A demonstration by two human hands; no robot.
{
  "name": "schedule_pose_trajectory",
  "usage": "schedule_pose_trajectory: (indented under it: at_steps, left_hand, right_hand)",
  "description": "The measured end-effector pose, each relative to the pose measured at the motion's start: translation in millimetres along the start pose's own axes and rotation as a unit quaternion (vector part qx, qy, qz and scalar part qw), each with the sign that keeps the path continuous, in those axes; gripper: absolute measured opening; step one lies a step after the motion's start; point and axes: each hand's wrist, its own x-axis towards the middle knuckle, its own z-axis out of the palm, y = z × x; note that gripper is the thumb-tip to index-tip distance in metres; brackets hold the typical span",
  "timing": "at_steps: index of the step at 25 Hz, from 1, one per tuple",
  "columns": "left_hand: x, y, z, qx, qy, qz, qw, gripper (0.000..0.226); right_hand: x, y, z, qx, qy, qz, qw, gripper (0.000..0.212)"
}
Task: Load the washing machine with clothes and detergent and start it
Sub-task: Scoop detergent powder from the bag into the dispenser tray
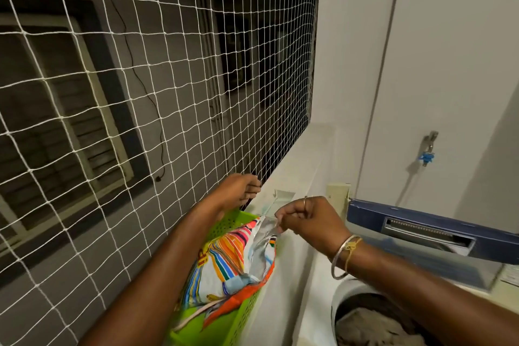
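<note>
A colourful striped detergent bag [227,261] with a silvery inner lining lies in a green perforated basket [238,314] on the white ledge. My right hand [306,219] pinches the bag's open top edge. My left hand [241,189] rests against the net at the basket's far end, fingers together; whether it grips anything I cannot tell. At the lower right the top-loading washing machine's drum [373,320] stands open with grey-brown clothes inside. Its dark blue lid [421,230] is raised behind my right wrist.
A white safety net [140,93] covers the opening on the left, close to the basket. The white ledge [292,177] runs back toward a white wall with a tap and blue fitting [428,149]. A small cream box [338,194] sits on the ledge.
</note>
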Motion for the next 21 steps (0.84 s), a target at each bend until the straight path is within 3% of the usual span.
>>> schedule_pose_trajectory:
  at_steps: [8, 21]
  left_hand:
    - [15.5, 10.9, 13.4, 0.002, -0.01, -0.009, 1.0, 0.035]
    - [48.9, -2.0, 15.7, 0.062, -0.025, -0.046, 0.997, 0.028]
  right_hand:
    - [-4.3, -9.2, -47.9, 0.081, 0.016, 0.039, 0.996, 0.016]
    - [69.7, 22.3, -88.4, 0.087, 0.06, 0.074, 0.992, 0.01]
